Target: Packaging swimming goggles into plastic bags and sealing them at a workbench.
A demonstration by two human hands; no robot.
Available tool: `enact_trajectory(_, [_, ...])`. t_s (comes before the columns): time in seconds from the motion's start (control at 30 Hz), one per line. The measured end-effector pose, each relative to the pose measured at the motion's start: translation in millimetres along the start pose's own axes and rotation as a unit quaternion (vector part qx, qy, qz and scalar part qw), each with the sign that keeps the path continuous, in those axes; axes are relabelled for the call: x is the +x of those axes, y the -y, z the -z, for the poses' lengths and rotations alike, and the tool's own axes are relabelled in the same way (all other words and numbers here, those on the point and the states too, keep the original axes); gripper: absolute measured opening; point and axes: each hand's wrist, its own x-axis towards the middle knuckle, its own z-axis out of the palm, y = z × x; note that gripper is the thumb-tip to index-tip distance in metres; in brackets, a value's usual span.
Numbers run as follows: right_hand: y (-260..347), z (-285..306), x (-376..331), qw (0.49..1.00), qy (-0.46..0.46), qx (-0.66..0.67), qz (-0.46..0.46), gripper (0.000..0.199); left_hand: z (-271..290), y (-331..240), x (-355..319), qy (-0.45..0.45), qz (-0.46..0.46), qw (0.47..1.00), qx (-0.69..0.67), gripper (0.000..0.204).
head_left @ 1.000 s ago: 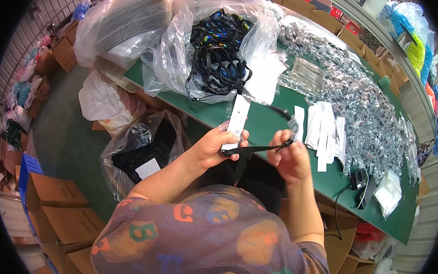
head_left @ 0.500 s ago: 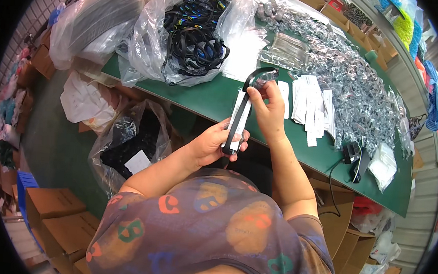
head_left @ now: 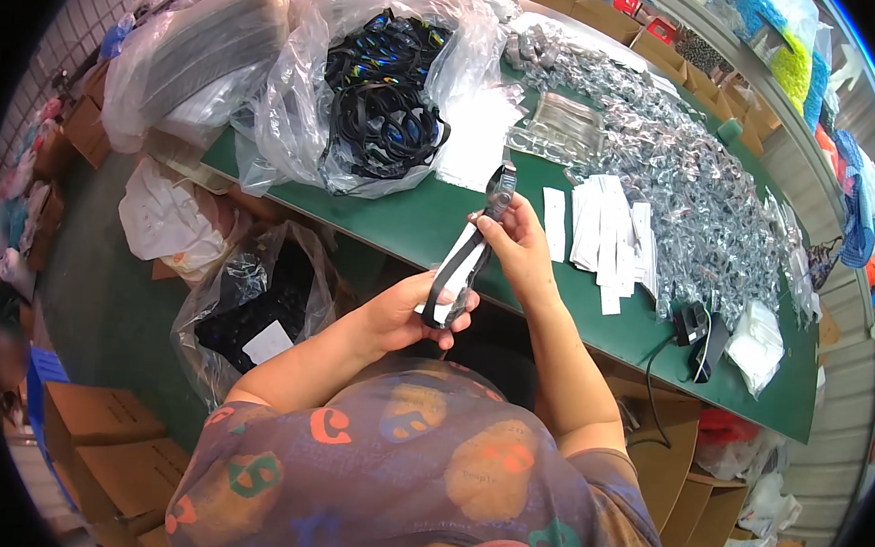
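Note:
A black strap (head_left: 476, 261) runs in a long loop between my hands, with a dark shiny piece (head_left: 502, 185) at its upper end. Along the strap lies a narrow white card strip (head_left: 453, 270). My left hand (head_left: 407, 307) is wrapped round the lower end of strap and card. Higher up, my right hand (head_left: 519, 246) pinches the strap between thumb and fingers, just below the shiny piece. Both hands are held above the table's near edge. White card strips (head_left: 611, 229) lie on the table to the right of my right hand.
On the green table (head_left: 302, 187) sits an open clear bag of tangled black straps (head_left: 387, 120). Small clear plastic packets (head_left: 702, 214) form a large heap at right. A black corded device (head_left: 693, 325) lies near the right edge. Cardboard boxes (head_left: 108, 419) stand at lower left.
The strap's upper end, formerly a wide curved loop, now stands narrow and upright with the shiny piece on top. Both hands have shifted slightly left and down in the view.

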Motion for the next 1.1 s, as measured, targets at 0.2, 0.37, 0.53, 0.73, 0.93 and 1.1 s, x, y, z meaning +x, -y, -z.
enact_trajectory(0.2, [-3, 2, -7, 1.0, -0.009, 0.009, 0.003, 0.042, 2, 0, -4, 0.011, 0.001, 0.999, -0.031, 0.052])
enact_trajectory(0.37, [-10, 5, -7, 1.0, 0.006, -0.008, 0.015, 0.046, 2, 3, -1, 0.012, 0.007, 0.999, -0.033, 0.069])
enact_trajectory(0.53, [-10, 3, -7, 1.0, -0.004, -0.027, 0.008, 0.049, -6, 9, 0, -0.04, -0.013, 0.998, 0.056, 0.058])
enact_trajectory(0.73, [-16, -1, -11, 0.999, -0.012, -0.028, 0.038, 0.052, -4, 7, -3, -0.031, -0.013, 0.997, 0.074, 0.043])
enact_trajectory(0.93, [-7, -20, -23, 0.997, -0.064, 0.026, -0.047, 0.034, -22, -10, -22, -0.065, -0.012, 0.986, 0.151, 0.043])
enact_trajectory(1.1, [15, -15, -30, 0.974, 0.051, 0.181, -0.126, 0.029, -14, -19, -36, -0.043, 0.029, 0.983, 0.177, 0.042])
